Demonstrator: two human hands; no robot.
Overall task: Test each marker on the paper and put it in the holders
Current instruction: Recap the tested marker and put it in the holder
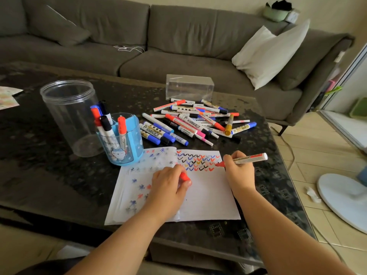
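An open notebook (208, 195) lies on the dark table (49, 175), its right page bearing rows of coloured check marks. My right hand (239, 169) grips an uncapped red marker (251, 158), tip down at the page's right edge by the check marks. My left hand (168, 185) rests on the notebook and pinches the red cap (184, 176). A blue holder (124, 141) with several markers stands left of the notebook. Behind it stands a big clear jar (67, 114). A pile of markers (198, 122) lies beyond the notebook.
A clear plastic box (189, 87) sits at the table's far edge. A grey sofa (178, 46) with a white pillow (272, 52) runs behind. Patterned paper (8, 98) lies far left. A white fan base (343, 199) stands on the floor at right.
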